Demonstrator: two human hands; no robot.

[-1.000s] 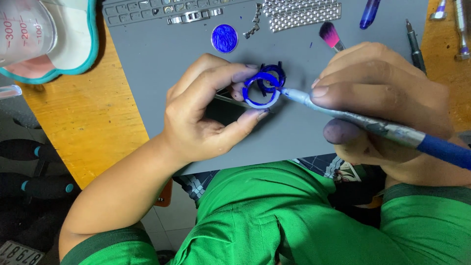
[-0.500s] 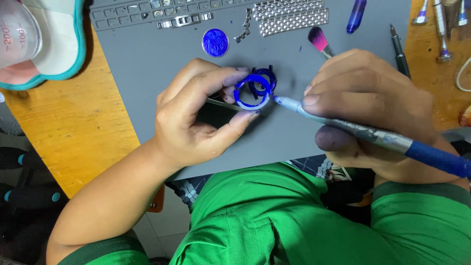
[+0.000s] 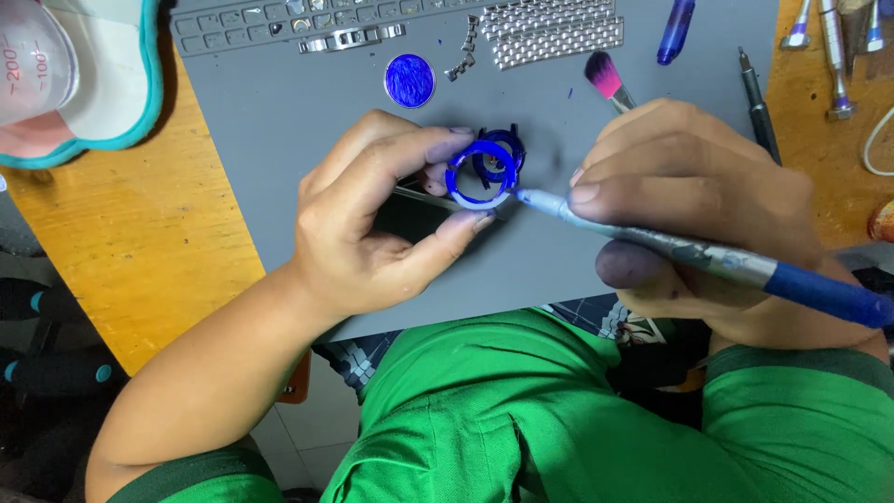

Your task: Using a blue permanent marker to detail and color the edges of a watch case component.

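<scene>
We see a blue ring [image 3: 480, 173] over the middle of the grey mat [image 3: 279, 121], pinched in the left hand [image 3: 372, 228]: the forefinger curls over its top and the thumb presses in from below. Its upper face is already a solid blue, but along the lower right edge a pale, whitish strip still shows. The tip of the pen [image 3: 708, 256] touches exactly that strip. By our judgement most of the ring is coloured and only this edge, plus any side hidden from us, is left. Just behind the ring sits a darker blue part [image 3: 507, 144], half covered, and we cannot tell whether it is joined to the ring or only lies there.

The right hand [image 3: 708, 214] is closed round the pen, fingers bunched near the tip, the blue end of the barrel running off to the right. A fingertip under the barrel is stained dark.

Further out on the mat lies 1 round blue disc [image 3: 409, 80], evenly coloured and apparently finished. Beside it is a short piece of metal links [image 3: 463, 58], bare metal, and past that 2 strips of mesh band [image 3: 556, 30], also uncoloured. A pink-tipped brush [image 3: 607, 80] lies just above the right hand, with a blue vial [image 3: 675, 28] near the mat's top edge. A dark pen-like tool [image 3: 756, 102] lies along the mat's right edge, and several small screwdrivers [image 3: 832, 56] rest on the wooden table [image 3: 130, 251]. At the upper left stands a teal-rimmed tray [image 3: 130, 93] with a clear measuring cup [image 3: 37, 65] in it.
</scene>
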